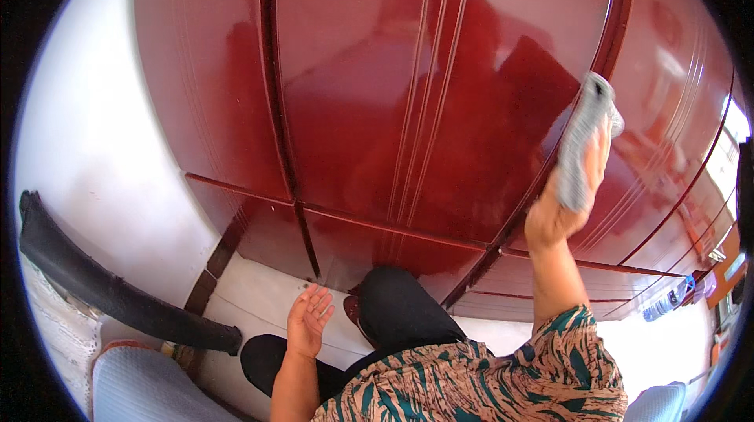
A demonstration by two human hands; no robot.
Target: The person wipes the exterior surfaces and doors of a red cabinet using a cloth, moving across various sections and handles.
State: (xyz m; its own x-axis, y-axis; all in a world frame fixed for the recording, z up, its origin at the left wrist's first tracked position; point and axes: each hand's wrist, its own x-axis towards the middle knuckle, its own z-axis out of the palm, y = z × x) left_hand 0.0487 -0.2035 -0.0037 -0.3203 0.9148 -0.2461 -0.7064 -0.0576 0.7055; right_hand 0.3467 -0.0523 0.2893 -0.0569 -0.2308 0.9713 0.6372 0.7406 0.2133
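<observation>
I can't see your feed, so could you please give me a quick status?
Right hand presses grey cloth on red wardrobe door. Left hand open, empty. Nothing in the way.

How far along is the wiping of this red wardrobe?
Done: cannot be judged; the glossy red wardrobe doors shine all over. In hand: the right hand presses a grey cloth against a right-side door panel. The left hand hangs open, empty. Left: cannot tell; the lower drawers show no cloth on them.

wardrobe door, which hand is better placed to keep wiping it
Right. The right hand already presses the grey cloth flat against the glossy red wardrobe door. The left hand hangs open and empty lower down, off the door, near the knee.
</observation>
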